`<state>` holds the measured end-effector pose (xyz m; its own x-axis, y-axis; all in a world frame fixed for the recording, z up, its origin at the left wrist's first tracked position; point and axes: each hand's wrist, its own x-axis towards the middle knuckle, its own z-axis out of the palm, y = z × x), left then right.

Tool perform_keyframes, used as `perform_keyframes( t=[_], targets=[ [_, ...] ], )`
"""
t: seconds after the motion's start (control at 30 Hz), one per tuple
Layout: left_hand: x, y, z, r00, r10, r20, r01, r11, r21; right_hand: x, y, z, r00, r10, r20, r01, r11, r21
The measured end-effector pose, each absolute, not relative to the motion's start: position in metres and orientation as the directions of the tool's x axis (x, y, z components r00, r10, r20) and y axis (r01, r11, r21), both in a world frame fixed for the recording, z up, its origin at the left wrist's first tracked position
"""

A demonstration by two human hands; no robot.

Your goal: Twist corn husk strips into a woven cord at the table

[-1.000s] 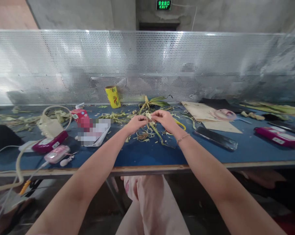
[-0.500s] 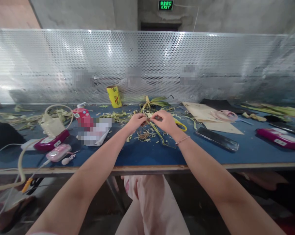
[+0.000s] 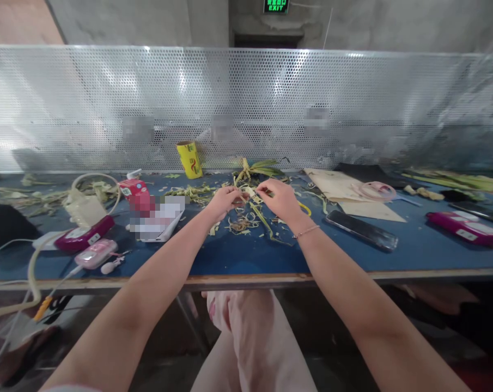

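Over the middle of the blue table, my left hand [image 3: 225,200] is closed, fingertips together on what looks like a thin pale plant strip, mostly hidden by the fingers. A small gap to the right, my right hand [image 3: 279,197] is in a pinch; whatever is between its fingertips is too small to make out. A thin green stalk [image 3: 263,220] lies below and between the hands, beside curled plant shavings [image 3: 241,223]. Just beyond them rests a bundle of green leaves [image 3: 265,167]. The yellow handle of a tool [image 3: 305,208] shows partly behind my right wrist.
A dark phone [image 3: 361,230] and brown paper [image 3: 336,188] lie to the right, with a magenta box [image 3: 466,227] farther out. On the left are a red carton [image 3: 135,190], a white phone [image 3: 164,223] and cables. A yellow can-like tube [image 3: 189,160] stands before the perforated metal screen [image 3: 246,98].
My hands, which were nearly touching, have drawn slightly apart, the left a little to the left. The camera view has tipped slightly down.
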<state>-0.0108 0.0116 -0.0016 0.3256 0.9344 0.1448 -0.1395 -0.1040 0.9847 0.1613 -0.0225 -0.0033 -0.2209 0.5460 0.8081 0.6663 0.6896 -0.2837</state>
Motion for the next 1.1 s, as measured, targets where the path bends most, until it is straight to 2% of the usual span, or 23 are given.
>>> perform_keyframes(
  t=[0.2, 0.33, 0.4, 0.53, 0.8, 0.97, 1.1],
  targets=[
    [-0.01, 0.009, -0.003, 0.384, 0.919, 0.089, -0.059, -0.072, 0.996, 0.155, -0.025, -0.004, -0.33, 0.507, 0.796, 0.633, 0.745, -0.212],
    [-0.01, 0.009, -0.006, 0.45, 0.887, 0.102, 0.014, -0.121, 0.992, 0.153, -0.021, -0.005, -0.316, 0.526, 0.79, 0.622, 0.743, -0.246],
    [-0.01, 0.01, -0.008, 0.483, 0.865, 0.135, 0.064, -0.188, 0.98, 0.151, -0.019, -0.005, -0.28, 0.561, 0.779, 0.614, 0.729, -0.304],
    [-0.01, 0.013, -0.011, 0.518, 0.829, 0.209, 0.122, -0.314, 0.942, 0.149, -0.015, -0.007, -0.157, 0.677, 0.719, 0.561, 0.661, -0.499],
    [-0.011, 0.008, -0.006, 0.521, 0.796, 0.309, 0.169, -0.451, 0.876, 0.156, -0.007, -0.01, -0.068, 0.848, 0.525, 0.298, 0.52, -0.801],
    [-0.01, 0.008, -0.006, 0.469, 0.81, 0.351, 0.057, -0.425, 0.904, 0.154, -0.002, -0.015, -0.081, 0.915, 0.396, 0.147, 0.404, -0.903],
    [-0.009, 0.008, -0.005, 0.417, 0.84, 0.346, -0.051, -0.359, 0.932, 0.151, 0.001, -0.019, -0.113, 0.912, 0.394, 0.092, 0.404, -0.91]
  ],
)
